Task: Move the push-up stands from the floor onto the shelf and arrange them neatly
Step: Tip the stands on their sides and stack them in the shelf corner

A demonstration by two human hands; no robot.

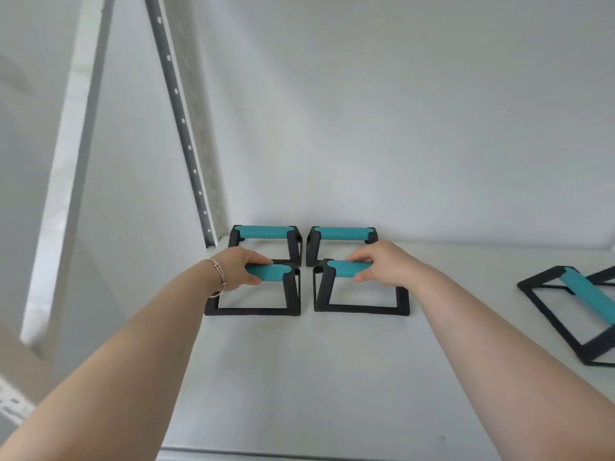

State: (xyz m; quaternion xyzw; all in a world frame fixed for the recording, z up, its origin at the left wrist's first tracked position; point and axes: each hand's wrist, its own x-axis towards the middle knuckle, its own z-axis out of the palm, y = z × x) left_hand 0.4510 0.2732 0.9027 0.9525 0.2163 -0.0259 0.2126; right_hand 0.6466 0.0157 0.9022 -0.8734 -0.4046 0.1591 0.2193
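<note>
Shelf: pale grey board (299,377), smooth and bare near its front edge, running back to a plain white wall (399,111).
Upright: perforated metal post (181,104) at the shelf's left back corner, with a second pale frame member further left.
Back row: two push-up stands, back-left stand (263,232) and back-right stand (342,233), sit side by side against the wall, teal grips parallel.
Front row: front-left stand (271,272) and front-right stand (349,270) sit just in front of them, bases flat on the shelf, a narrow gap between the pair.
Left hand: left hand (238,267), wrist wearing a thin bracelet (218,277), is closed around the front-left grip.
Right hand: right hand (382,264) pinches the front-right grip, fingers over the top and thumb under.
Still loose: fifth stand (585,294) lies well apart at the right, turned at an angle, partly cut off by the view.
Progress: by my reckoning, four stands form a tidy square; the angled one needs squaring up.
Floor: out of sight, so I cannot tell if more remain.
</note>
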